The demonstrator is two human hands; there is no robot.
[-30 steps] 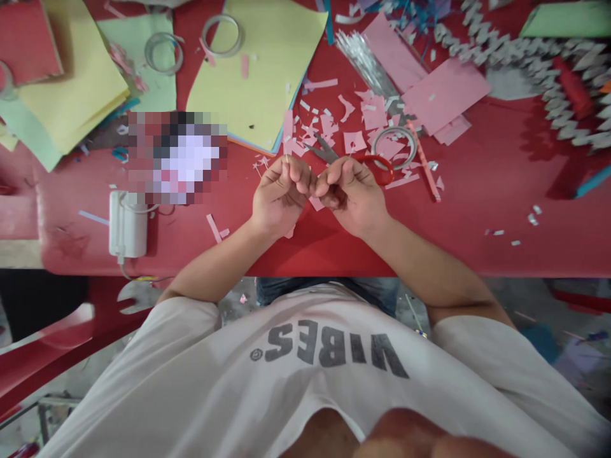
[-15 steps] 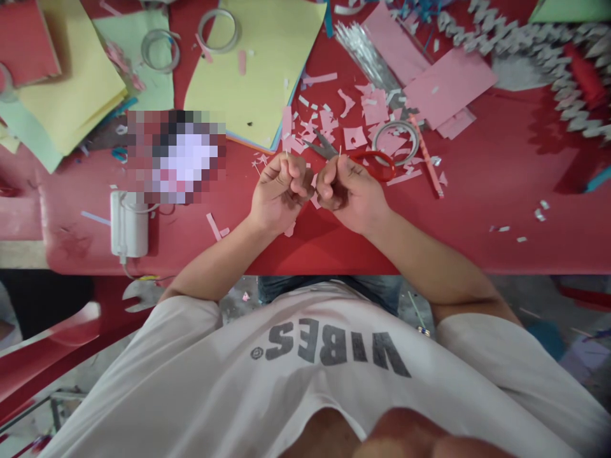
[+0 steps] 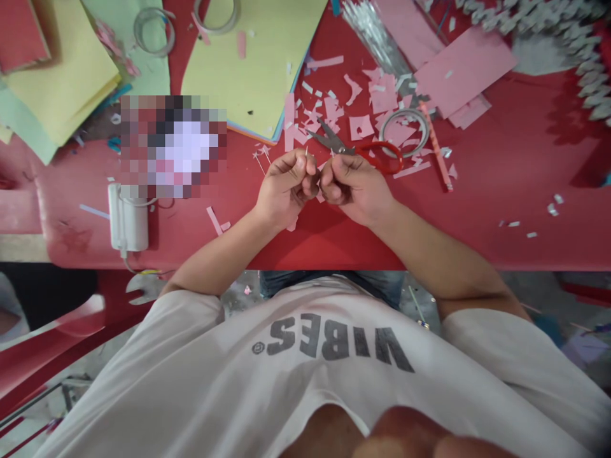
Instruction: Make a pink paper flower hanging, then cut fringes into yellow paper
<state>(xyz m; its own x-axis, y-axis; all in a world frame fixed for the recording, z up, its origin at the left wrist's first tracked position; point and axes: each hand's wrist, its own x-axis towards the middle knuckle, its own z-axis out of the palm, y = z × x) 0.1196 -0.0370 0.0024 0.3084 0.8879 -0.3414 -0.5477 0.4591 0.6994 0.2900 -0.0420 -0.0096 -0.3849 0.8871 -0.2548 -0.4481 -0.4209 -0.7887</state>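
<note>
Over the red table's near part, my left hand (image 3: 289,189) is closed in a pinch, with a thin pale stick-like piece (image 3: 306,152) poking up past the thumb and forefinger. Close beside it, my right hand (image 3: 358,187) has its fingers curled too; only a small pale tip (image 3: 331,151) shows at its thumb, and the rest is hidden. Just beyond the right hand lie scissors (image 3: 329,137) with red handles, blades apart. Left of my left hand are small pink stars on thin sticks (image 3: 261,159).
Pink paper scraps (image 3: 361,127), a tape roll (image 3: 405,130) and a pink patterned stick (image 3: 438,152) lie beyond my right hand. Yellow sheets (image 3: 243,83) spread at the back. A white power bank-like box (image 3: 128,222) with a cable sits left, near the table's edge (image 3: 229,266).
Both hands stay pinched close together; the tips in them have come nearer each other, and less shows above the right hand. The view has shifted slightly.
</note>
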